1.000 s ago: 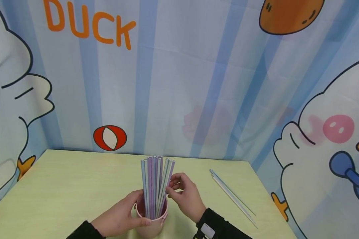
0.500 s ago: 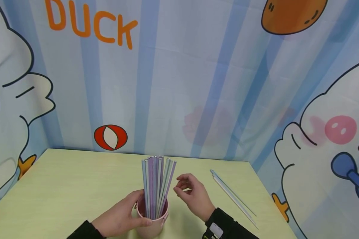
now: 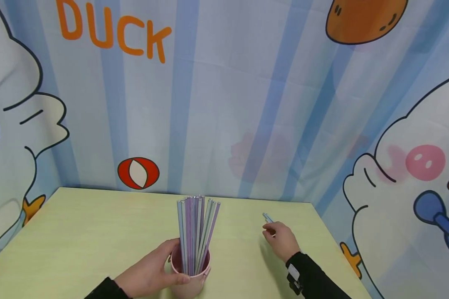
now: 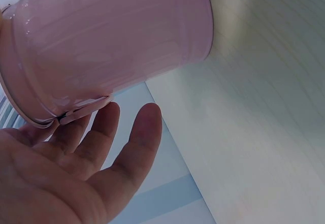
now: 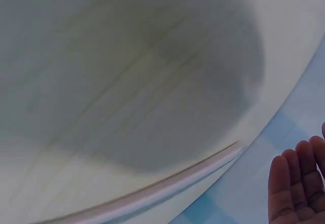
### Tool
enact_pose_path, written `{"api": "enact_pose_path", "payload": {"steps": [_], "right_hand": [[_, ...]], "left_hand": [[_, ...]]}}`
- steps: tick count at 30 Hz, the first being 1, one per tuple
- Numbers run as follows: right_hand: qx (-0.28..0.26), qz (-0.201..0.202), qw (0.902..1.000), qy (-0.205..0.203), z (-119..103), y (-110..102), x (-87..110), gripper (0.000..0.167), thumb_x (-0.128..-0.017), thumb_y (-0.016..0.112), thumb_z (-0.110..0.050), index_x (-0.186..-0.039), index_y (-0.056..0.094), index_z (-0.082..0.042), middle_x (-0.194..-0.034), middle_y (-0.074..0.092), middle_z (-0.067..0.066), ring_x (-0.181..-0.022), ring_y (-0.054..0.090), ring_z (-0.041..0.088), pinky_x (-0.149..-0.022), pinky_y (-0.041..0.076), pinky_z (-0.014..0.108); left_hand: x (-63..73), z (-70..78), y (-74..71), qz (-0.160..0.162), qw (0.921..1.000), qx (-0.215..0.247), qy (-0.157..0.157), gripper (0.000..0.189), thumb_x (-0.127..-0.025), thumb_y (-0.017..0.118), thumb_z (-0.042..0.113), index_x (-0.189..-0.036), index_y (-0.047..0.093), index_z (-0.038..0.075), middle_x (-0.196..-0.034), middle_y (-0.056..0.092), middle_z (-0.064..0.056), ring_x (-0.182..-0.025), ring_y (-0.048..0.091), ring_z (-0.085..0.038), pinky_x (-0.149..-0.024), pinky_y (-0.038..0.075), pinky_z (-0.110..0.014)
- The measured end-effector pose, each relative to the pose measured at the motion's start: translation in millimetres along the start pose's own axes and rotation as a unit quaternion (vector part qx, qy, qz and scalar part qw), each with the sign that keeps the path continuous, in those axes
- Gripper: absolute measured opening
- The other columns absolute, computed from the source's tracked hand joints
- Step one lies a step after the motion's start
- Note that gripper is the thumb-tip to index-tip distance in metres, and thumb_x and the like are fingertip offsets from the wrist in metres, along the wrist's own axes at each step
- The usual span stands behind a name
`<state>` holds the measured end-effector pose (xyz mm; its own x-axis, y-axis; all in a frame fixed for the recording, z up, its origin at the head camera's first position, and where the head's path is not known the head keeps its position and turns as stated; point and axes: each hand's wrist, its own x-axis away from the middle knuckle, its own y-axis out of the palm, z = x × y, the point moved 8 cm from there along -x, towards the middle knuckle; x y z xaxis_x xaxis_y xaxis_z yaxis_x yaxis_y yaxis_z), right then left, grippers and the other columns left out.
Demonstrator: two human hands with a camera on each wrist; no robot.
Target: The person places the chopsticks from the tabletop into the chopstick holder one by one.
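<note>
A small pink bucket (image 3: 190, 286) stands on the table near its front edge, holding an upright bunch of slim straws (image 3: 193, 232) in lilac, pale blue and silvery green. My left hand (image 3: 153, 265) grips the bucket's left side, thumb at the front below the rim. In the left wrist view its fingers lie beside the pink wall (image 4: 117, 41). Over at the right, my right hand (image 3: 283, 242) hovers above a few loose straws (image 3: 267, 217), covering most of their length. Its fingers are relaxed and hold nothing. The right wrist view shows the straws (image 5: 167, 188) lying beyond its shadow.
The pale yellow wood-grain table (image 3: 116, 232) reaches back to a blue striped curtain (image 3: 217, 104) printed with white ducks and orange letters. A dark sleeve with a wrist strap (image 3: 293, 272) covers the right wrist.
My right hand has left the straws in the bucket and moved right, over the loose straws on the table. The left hand has stayed on the bucket.
</note>
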<state>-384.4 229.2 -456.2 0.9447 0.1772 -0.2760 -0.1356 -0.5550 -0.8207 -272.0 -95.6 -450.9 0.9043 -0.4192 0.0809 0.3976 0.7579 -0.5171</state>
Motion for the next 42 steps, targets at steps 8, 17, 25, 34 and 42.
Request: {"api": "enact_pose_path", "payload": {"steps": [8,17,25,34,42], "right_hand": [[0.133,-0.015,0.9907,0.024,42.9,-10.2,3.4,0.019,-0.09,0.067,-0.009,-0.106,0.071,0.001,-0.088,0.058,0.007,-0.072,0.055,0.02,-0.063,0.048,0.036],[0.221,-0.032,0.9747,0.011,50.1,-5.9,7.0,0.011,-0.089,0.071,-0.014,-0.096,0.075,-0.007,-0.077,0.053,0.005,-0.062,0.051,0.016,-0.052,0.044,0.032],[0.244,-0.032,0.9693,0.007,53.0,-0.4,6.9,0.006,-0.088,0.071,-0.015,-0.09,0.073,-0.01,-0.075,0.051,0.005,-0.063,0.051,0.019,-0.053,0.046,0.033],[0.204,-0.027,0.9784,0.016,56.6,0.6,6.8,0.008,-0.088,0.071,-0.012,-0.092,0.075,-0.006,-0.075,0.05,0.004,-0.064,0.051,0.018,-0.056,0.047,0.033],[0.158,-0.029,0.9866,0.029,57.0,2.1,8.9,0.003,-0.087,0.071,-0.009,-0.087,0.072,-0.006,-0.077,0.052,0.005,-0.065,0.051,0.018,-0.059,0.046,0.035]], "left_hand": [[-0.8,-1.7,1.4,-0.002,0.9999,0.003,-0.014,0.093,-0.074,0.078,0.052,-0.148,0.033,0.015,-0.144,0.04,-0.01,-0.116,0.045,-0.027,-0.102,0.037,-0.058],[-0.3,-0.2,0.9,0.0,1.0,-0.004,-0.008,0.093,-0.075,0.078,0.052,-0.148,0.033,0.015,-0.143,0.04,-0.01,-0.115,0.046,-0.026,-0.102,0.038,-0.057],[0.4,0.0,0.7,0.003,1.0,-0.003,-0.009,0.093,-0.075,0.078,0.052,-0.147,0.034,0.014,-0.143,0.041,-0.011,-0.116,0.046,-0.026,-0.102,0.038,-0.057],[2.2,0.4,0.8,0.002,1.0,0.005,-0.005,0.094,-0.075,0.078,0.052,-0.147,0.033,0.015,-0.145,0.04,-0.011,-0.118,0.046,-0.026,-0.103,0.037,-0.058],[3.5,1.8,-0.4,0.003,1.0,0.001,0.004,0.093,-0.075,0.078,0.051,-0.148,0.033,0.014,-0.145,0.039,-0.011,-0.118,0.046,-0.027,-0.102,0.037,-0.058]]}}
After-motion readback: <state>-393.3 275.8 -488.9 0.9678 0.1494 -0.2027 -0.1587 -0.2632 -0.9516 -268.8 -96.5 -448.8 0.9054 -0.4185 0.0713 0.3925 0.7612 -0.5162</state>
